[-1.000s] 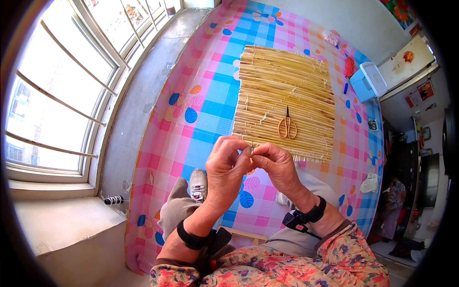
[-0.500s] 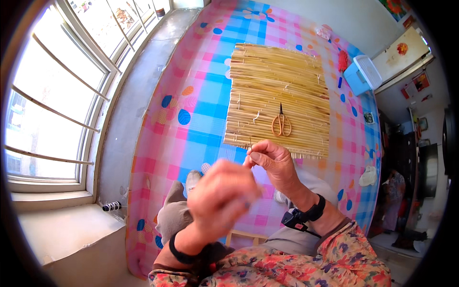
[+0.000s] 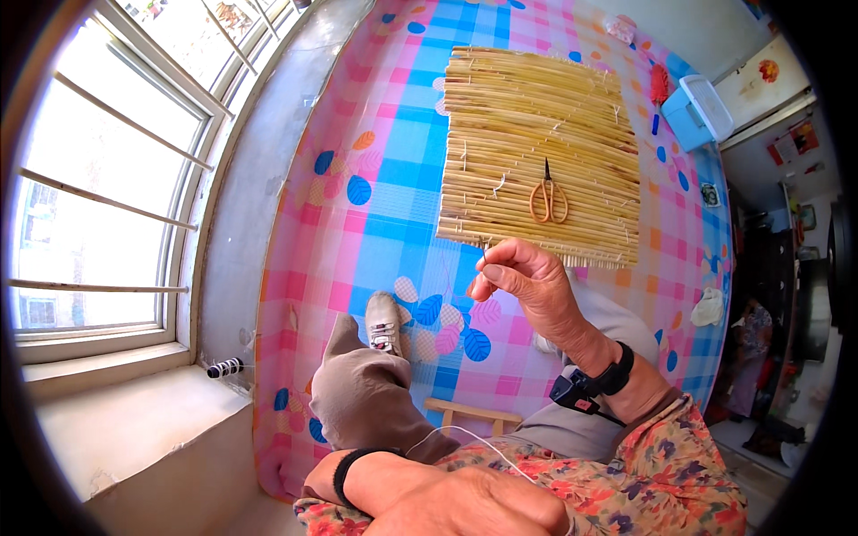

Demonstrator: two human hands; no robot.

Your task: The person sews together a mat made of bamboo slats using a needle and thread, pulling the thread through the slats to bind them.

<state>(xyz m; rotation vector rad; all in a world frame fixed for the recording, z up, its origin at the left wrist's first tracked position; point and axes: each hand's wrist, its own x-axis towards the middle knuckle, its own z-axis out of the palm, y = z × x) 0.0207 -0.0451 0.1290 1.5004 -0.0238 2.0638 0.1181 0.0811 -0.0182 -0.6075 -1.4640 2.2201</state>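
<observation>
My right hand [image 3: 527, 281] is closed in a pinch, thumb against fingers, on a thin dark needle [image 3: 483, 254] that sticks up just before the mat's near edge. Low in the picture, my left hand [image 3: 474, 505] lies close to my body, its back upward; the fingers are hidden. A white thread [image 3: 474, 435] loops over my lap beside it. Beyond my right hand spreads a mat of straw-coloured stalks [image 3: 536, 116], with short white thread ends on it. Scissors [image 3: 548, 198] with tan handles rest on the mat, blades pointing away.
A checked pink and blue sheet [image 3: 402, 170] covers the surface below. To the left are a barred window [image 3: 107, 223] and a ledge holding a dark-and-white spool [image 3: 225, 367]. A blue box [image 3: 688, 121] stands far right, near a white cloth [image 3: 708, 306].
My left hand has moved from beside the right hand down toward my body, and a white thread now shows by it. The right hand keeps its pinch. The view has shifted slightly.
</observation>
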